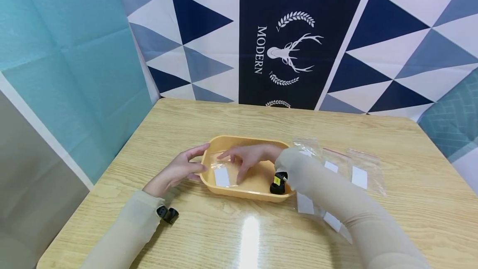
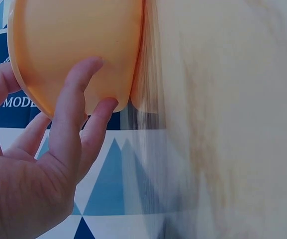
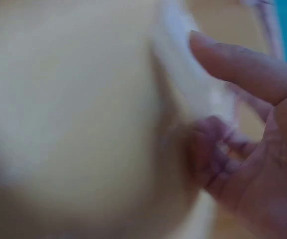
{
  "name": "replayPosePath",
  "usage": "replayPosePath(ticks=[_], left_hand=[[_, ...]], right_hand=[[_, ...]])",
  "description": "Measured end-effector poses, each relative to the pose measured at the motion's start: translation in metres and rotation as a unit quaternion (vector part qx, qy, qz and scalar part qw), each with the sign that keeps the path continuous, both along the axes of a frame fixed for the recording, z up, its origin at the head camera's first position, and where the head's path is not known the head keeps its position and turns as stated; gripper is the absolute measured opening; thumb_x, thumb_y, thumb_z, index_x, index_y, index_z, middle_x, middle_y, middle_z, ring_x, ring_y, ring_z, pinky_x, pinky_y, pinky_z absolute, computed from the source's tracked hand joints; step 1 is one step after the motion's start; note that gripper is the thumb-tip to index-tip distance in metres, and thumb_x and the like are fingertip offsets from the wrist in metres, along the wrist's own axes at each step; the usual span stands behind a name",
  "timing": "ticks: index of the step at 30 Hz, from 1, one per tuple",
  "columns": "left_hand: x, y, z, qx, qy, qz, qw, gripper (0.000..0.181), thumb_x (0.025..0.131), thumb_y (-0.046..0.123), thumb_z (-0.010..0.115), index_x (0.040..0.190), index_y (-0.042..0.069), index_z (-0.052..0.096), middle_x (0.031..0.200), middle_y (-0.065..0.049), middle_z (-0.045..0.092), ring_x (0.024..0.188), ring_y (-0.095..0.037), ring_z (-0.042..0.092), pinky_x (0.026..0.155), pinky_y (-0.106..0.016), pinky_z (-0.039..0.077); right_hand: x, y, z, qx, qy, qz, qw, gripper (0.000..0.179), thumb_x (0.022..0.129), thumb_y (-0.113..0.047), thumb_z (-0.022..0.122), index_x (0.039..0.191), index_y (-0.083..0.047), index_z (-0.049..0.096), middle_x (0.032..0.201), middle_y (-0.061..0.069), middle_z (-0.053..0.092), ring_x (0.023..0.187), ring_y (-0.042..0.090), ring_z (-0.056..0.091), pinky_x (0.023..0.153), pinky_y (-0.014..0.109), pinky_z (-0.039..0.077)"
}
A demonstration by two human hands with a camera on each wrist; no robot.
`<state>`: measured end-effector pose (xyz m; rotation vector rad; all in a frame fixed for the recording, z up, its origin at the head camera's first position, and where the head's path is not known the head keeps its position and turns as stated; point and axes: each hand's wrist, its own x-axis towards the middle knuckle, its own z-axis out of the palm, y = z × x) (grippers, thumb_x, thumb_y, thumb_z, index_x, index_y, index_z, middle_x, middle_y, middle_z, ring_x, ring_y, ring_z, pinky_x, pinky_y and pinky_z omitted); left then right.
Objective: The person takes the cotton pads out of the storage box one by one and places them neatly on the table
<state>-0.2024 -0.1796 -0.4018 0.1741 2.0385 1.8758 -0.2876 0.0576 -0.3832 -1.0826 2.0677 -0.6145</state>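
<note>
An oblong orange plastic basin (image 1: 246,194) stands on the table. My left hand (image 1: 183,165) holds its left end; in the left wrist view some fingers (image 2: 66,99) lie on the outer wall while another reaches over the rim. Inside the basin is a clear plastic bag with a white card (image 1: 222,177). My right hand (image 1: 248,157) reaches into the basin over this bag, thumb and forefinger spread apart. The right wrist view is blurred; whether the fingertips touch the bag cannot be made out.
To the right of the basin, several clear zip bags with white cards (image 1: 359,177) lie on the wooden table (image 1: 209,235), partly hidden under my right forearm. A patterned cloth (image 1: 209,32) hangs behind the table, and a turquoise one (image 1: 82,74) at the left.
</note>
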Motion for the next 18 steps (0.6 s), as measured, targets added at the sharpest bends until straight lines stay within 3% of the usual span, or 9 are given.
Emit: replayPosePath(ticks=[2,4,10,18], left_hand=[[0.000,0.000,-0.001,0.001,-0.001,-0.002,1.0000,0.073,0.080,-0.002,0.061,0.146,0.014,0.032,0.139,-0.018,0.034,0.097,-0.033,0.061,0.070,-0.042,0.056],[0.000,0.000,0.000,0.002,0.000,-0.003,1.0000,0.073,0.081,-0.002,0.060,0.146,0.014,0.032,0.139,-0.019,0.033,0.099,-0.034,0.061,0.070,-0.042,0.056],[0.000,0.000,0.002,0.003,0.001,-0.004,1.0000,0.073,0.081,-0.003,0.060,0.146,0.015,0.032,0.139,-0.018,0.033,0.101,-0.036,0.060,0.070,-0.042,0.056],[-0.001,-0.001,-0.001,0.000,0.000,0.000,1.0000,0.073,0.080,-0.002,0.061,0.146,0.015,0.034,0.138,-0.019,0.034,0.096,-0.034,0.061,0.069,-0.042,0.056]], right_hand=[[0.001,-0.003,-0.003,0.004,0.066,0.059,0.9960,0.085,0.066,-0.020,0.085,0.140,-0.016,0.044,0.105,0.007,0.043,0.095,0.020,0.039,0.078,0.023,0.036],[0.001,-0.005,-0.005,-0.001,0.099,0.095,0.9906,0.082,0.066,-0.021,0.085,0.139,-0.014,0.046,0.101,0.007,0.041,0.093,0.020,0.036,0.075,0.023,0.034],[-0.001,-0.009,-0.008,-0.026,0.099,0.105,0.9892,0.070,0.067,-0.020,0.084,0.131,-0.011,0.056,0.095,0.005,0.043,0.088,0.019,0.037,0.072,0.021,0.032],[-0.003,-0.015,-0.016,-0.100,0.108,0.102,0.9838,0.041,0.070,-0.012,0.080,0.108,-0.004,0.070,0.086,0.003,0.052,0.079,0.013,0.046,0.071,0.018,0.043]])
